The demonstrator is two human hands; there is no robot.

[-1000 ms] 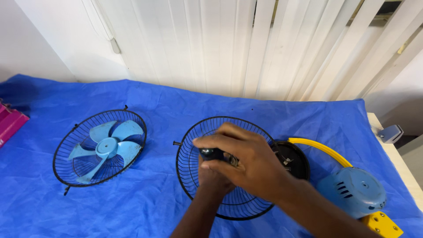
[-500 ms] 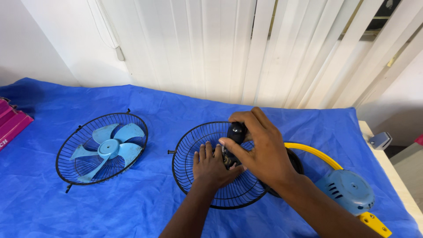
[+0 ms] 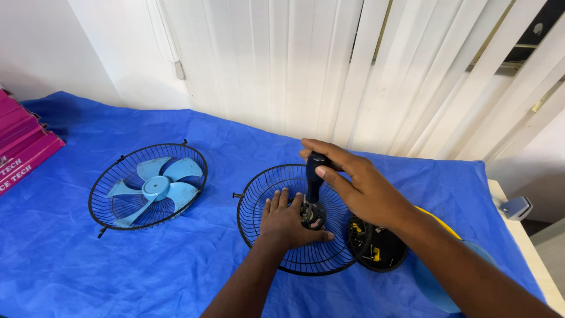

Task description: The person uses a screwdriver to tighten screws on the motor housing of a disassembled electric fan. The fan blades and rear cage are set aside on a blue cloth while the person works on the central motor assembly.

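The right hand (image 3: 365,185) is closed around the top of a dark screwdriver (image 3: 313,176), fingers wrapped over the handle, which stands nearly upright at the centre of a black wire grille (image 3: 265,235). The screwdriver's tip meets a small dark hub (image 3: 313,217) in the middle of that grille. The left hand (image 3: 288,222) lies flat and open inside the grille, fingers spread on the wires just left of the hub, gripping nothing.

The grille rests on a blue cloth (image 3: 223,147). Touching the grille's right edge is a round black motor housing (image 3: 379,250) with yellow parts showing inside. Beyond that, partly hidden by the right forearm, lie a yellow piece (image 3: 438,221) and a light blue base (image 3: 435,285). Well to the left of the grille sits a 2nd grille (image 3: 112,203) holding a light blue 3-bladed fan (image 3: 156,185). At the cloth's far left edge are pink boxes (image 3: 23,150).
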